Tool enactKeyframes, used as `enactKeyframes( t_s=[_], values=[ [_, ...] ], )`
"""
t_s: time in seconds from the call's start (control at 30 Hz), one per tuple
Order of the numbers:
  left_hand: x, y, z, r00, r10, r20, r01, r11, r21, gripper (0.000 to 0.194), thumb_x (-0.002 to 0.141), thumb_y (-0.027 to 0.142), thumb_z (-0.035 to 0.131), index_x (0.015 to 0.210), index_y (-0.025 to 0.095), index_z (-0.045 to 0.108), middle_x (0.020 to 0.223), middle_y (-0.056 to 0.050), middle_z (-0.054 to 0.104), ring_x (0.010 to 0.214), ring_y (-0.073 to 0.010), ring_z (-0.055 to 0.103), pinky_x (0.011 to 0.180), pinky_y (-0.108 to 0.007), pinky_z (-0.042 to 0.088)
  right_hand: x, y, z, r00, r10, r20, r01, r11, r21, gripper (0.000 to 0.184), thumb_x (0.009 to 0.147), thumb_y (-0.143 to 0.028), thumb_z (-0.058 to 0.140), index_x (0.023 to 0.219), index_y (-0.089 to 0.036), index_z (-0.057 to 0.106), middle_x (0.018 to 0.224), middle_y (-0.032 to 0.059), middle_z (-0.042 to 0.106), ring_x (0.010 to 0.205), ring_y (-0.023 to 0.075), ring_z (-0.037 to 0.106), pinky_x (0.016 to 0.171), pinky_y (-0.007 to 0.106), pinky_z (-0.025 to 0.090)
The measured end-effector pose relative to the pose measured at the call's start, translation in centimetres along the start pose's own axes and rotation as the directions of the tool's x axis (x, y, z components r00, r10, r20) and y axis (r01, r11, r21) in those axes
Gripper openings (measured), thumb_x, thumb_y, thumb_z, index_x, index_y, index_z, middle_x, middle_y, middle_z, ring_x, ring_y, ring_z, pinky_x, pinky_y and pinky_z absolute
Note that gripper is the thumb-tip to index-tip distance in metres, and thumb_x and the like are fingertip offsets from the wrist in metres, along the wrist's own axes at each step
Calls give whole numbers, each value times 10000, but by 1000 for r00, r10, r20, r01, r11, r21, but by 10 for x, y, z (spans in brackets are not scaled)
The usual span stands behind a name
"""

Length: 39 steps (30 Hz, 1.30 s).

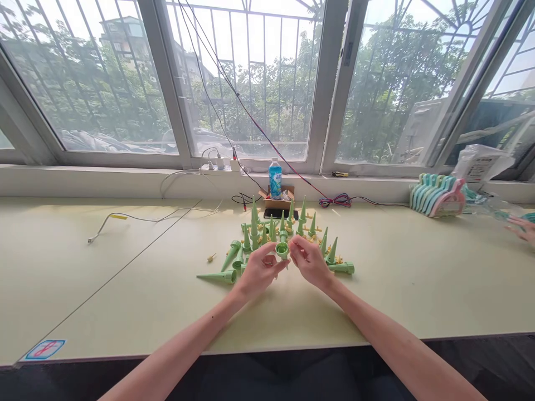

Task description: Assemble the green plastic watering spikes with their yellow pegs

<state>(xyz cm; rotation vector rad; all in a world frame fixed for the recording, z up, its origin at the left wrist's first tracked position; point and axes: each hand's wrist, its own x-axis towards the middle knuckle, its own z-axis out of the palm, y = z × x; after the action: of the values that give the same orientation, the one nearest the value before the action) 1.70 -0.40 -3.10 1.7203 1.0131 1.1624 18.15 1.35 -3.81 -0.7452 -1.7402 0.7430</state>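
A green plastic plant watering spike [282, 250] is held up over the table, its round open end facing me. My left hand [259, 270] is closed around it from the left, thumb near the rim. Close by the right side of that rim, my right hand [310, 263] has its fingers pinched together; whatever they hold is hidden. Behind both hands, more green spikes [254, 223] stand upright in a cluster, among small yellowish valve pieces. Other spikes lie on their sides, one spike [217, 276] to the left and another [343, 268] to the right.
A blue-labelled bottle [275, 179] stands by a small cardboard box [271, 204], behind a dark phone [273, 214]. A white cable [137, 218] lies left. Pastel hangers [437, 196] stand at the back right, and another person's hand [524, 228] shows at the right edge.
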Motion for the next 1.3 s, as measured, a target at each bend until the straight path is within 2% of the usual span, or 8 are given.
enactKeyframes(
  t_s=[0.13, 0.33, 0.53, 0.7, 0.8, 0.93, 1.1, 1.3],
  values=[
    [1, 4, 2, 995, 103, -18, -102, 993, 53, 269, 795, 394, 649, 906, 159, 582, 824, -17, 555, 498, -60, 496, 398, -195, 413, -1, 0, 0, 1000, 2, -2, -2, 1000, -27, 304, 955, -400, 433, 725, -201, 423, 576, -51, 371, 476, 83, 327, 448, 216, 279],
    [-1, 10, 3, 999, 22, -28, -19, 995, 96, 308, 801, 392, 648, 985, 166, 550, 585, 55, 478, 422, -82, 478, 385, -202, 399, 1, -1, 1, 998, 23, -64, -29, 996, -80, 300, 957, -412, 421, 759, -194, 477, 557, -49, 394, 463, 89, 356, 451, 222, 297],
    [1, 9, 3, 1000, -18, -22, 18, 1000, -3, 305, 840, 474, 585, 831, 174, 530, 630, 31, 539, 409, -72, 492, 371, -183, 369, 1, -1, -1, 987, 18, -162, -35, 994, -100, 283, 960, -403, 421, 773, -197, 476, 551, -52, 403, 461, 91, 351, 450, 221, 303],
    [5, 6, 1, 974, -178, 143, 202, 963, -176, 572, 870, 643, 407, 676, 132, 575, 642, -33, 568, 420, -91, 501, 374, -211, 375, 1, -1, -1, 987, 1, -161, -15, 996, -86, 274, 966, -389, 414, 776, -200, 471, 557, -51, 409, 465, 90, 351, 459, 218, 321],
    [6, 5, -1, 933, -261, 246, 320, 916, -241, 675, 851, 714, 337, 690, 119, 611, 665, -55, 584, 452, -111, 513, 378, -225, 385, 1, -2, -1, 991, -21, -133, 11, 997, -75, 264, 966, -381, 417, 791, -196, 487, 578, -45, 422, 478, 90, 369, 466, 217, 332],
    [6, 2, -2, 897, -301, 324, 391, 882, -265, 741, 837, 749, 289, 724, 105, 638, 689, -66, 594, 466, -109, 501, 401, -233, 391, 1, 0, 0, 997, -48, -64, 43, 997, -70, 276, 969, -375, 413, 781, -191, 495, 599, -40, 419, 490, 87, 377, 472, 217, 330],
    [6, 2, -2, 879, -317, 356, 425, 860, -283, 736, 824, 757, 305, 752, 105, 637, 716, -61, 593, 477, -101, 489, 421, -230, 398, 0, 1, -1, 999, -45, -27, 43, 996, -73, 278, 968, -381, 414, 780, -190, 489, 596, -46, 409, 483, 80, 357, 471, 212, 319],
    [4, 4, -3, 895, -296, 335, 406, 851, -333, 644, 833, 706, 385, 823, 115, 638, 819, -80, 627, 472, -91, 489, 405, -229, 407, 0, -3, -1, 1000, -16, -24, 15, 998, -68, 296, 963, -414, 410, 775, -195, 478, 600, -42, 434, 479, 85, 397, 469, 212, 329]
  ],
)
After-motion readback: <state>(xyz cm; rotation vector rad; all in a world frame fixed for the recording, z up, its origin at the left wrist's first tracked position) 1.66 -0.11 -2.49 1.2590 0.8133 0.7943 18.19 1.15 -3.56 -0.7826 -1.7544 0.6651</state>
